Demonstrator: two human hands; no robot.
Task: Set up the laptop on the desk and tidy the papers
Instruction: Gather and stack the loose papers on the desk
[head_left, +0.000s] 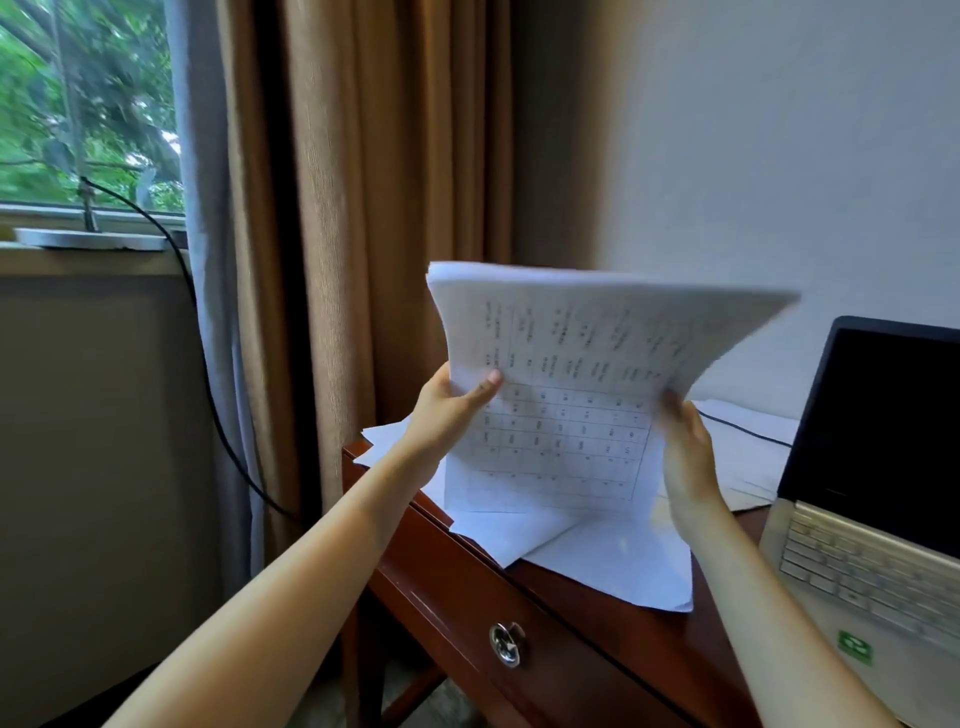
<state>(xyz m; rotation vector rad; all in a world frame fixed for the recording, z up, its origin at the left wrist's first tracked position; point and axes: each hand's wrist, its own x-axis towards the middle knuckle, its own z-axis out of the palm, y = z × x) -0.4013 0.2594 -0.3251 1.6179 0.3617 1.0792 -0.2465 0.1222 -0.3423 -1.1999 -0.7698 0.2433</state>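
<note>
Two hands hold one sheaf of papers (566, 374) up over the left end of the desk (467, 571). Left hand (447, 402) pinches the sheaf's left edge, thumb flat on the printed front, fingers hidden behind. Right hand (685, 447) grips the right edge, thumb side towards the camera; it is blurred, so exact finger placement cannot be told. Sheaf stands roughly upright, front sheet printed with a grid table and rows of small unreadable text. Its top part bows away and fans to the right, blurred. Its bottom edge sits low over the loose sheets (613, 561); touching or not, cannot tell. Loose sheets lie flat and scattered on the desk top, overlapping, one corner hanging past the front edge, more poking out at the left corner behind the left wrist. More white paper lies further back near the wall (779, 130), with a thin black cable (743, 428) across it. Laptop (872, 519) sits open on the desk at right, screen dark, silver keyboard, cut off by the frame edge, a green sticker (854, 647) on its palm rest. Desk is dark reddish wood with a drawer and a round metal knob (506, 643). Brown curtain (395, 182) hangs behind the desk, grey curtain (208, 208) beside it, then a window (88, 104) with green trees outside. A black cord (208, 374) runs down from the sill.
</note>
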